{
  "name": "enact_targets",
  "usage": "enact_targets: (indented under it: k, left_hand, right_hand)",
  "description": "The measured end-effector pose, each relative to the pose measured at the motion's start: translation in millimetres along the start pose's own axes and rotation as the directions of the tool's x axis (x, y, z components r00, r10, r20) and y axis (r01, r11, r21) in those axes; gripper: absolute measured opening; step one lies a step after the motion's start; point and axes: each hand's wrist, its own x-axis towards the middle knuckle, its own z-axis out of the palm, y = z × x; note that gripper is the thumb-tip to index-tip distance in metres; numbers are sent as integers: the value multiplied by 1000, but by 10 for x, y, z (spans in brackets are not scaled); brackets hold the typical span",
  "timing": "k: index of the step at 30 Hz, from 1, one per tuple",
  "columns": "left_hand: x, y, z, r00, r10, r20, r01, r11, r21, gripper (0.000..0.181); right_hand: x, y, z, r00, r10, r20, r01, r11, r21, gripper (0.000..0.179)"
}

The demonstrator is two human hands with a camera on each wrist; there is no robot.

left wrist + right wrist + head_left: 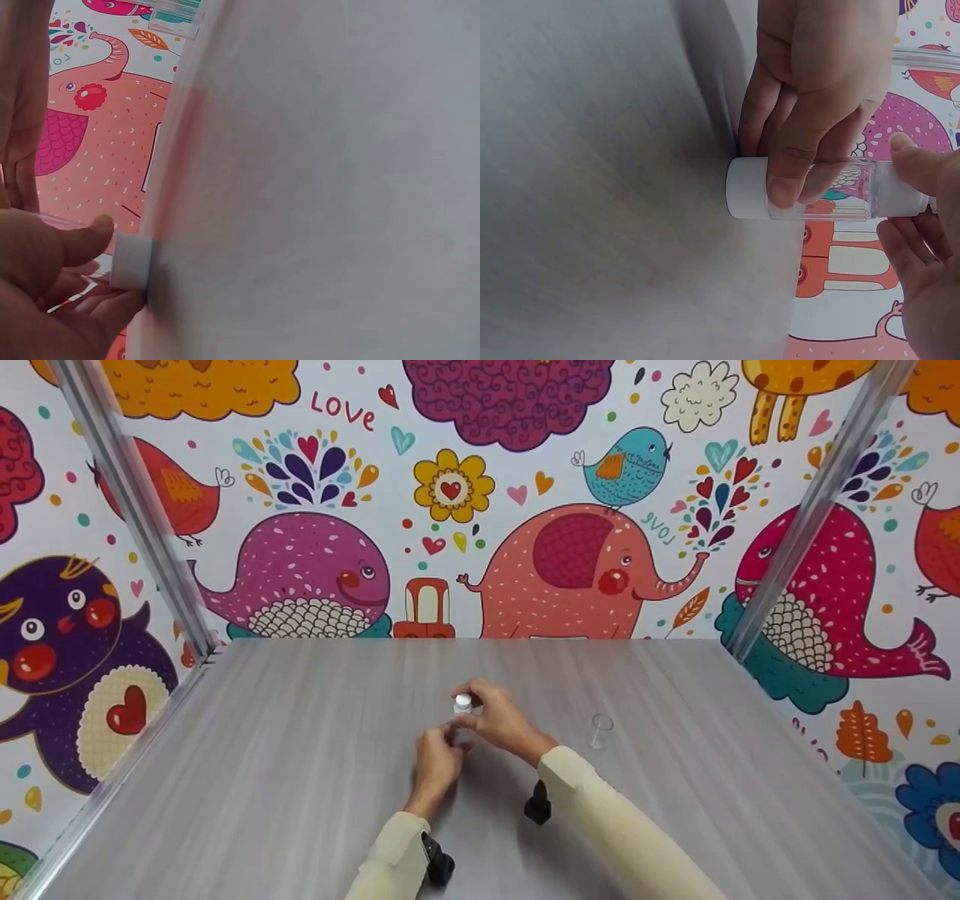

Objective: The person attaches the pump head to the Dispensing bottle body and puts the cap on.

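Note:
A small clear bottle point(840, 208) with a white base point(746, 187) and a white top point(463, 702) stands upright between the two hands, its base close to or touching the table. My left hand point(437, 765) pinches the lower body just above the white base, as the left wrist view shows of this left hand point(52, 281). Higher up, my right hand point(499, 720) holds the white collar point(896, 189) between thumb and fingers. A clear, open cup-like piece point(600, 731) sits on the table to the right of the hands.
The grey wood-grain tabletop point(285, 750) lies beneath both hands. Metal posts point(142, 517) rise at the left and right corners. Cartoon-patterned panels point(442, 405) enclose the back and sides. Black wrist devices point(538, 804) hang by both sleeves.

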Motion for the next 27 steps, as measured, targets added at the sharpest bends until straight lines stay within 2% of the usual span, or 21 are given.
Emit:
enact_targets:
  k: [11, 17, 22, 27]
  left_hand:
    - [1, -5, 7, 1000, -25, -17, 24, 999, -26, 16]
    - [6, 24, 1, 1000, -2, -1, 2, 1000, -16, 7]
    - [16, 20, 3, 1000, -4, -2, 4, 1000, 2, 8]
    - [18, 21, -4, 1000, 13, 0, -13, 1000, 6, 7]
  right_hand:
    - [-41, 0, -24, 999, -3, 42, 2, 1000, 10, 46]
    - [-41, -5, -42, 998, -60, 30, 59, 998, 35, 41]
    - [-27, 8, -40, 995, -104, 10, 103, 993, 48, 39]
    - [-33, 24, -40, 993, -113, 16, 112, 993, 41, 34]
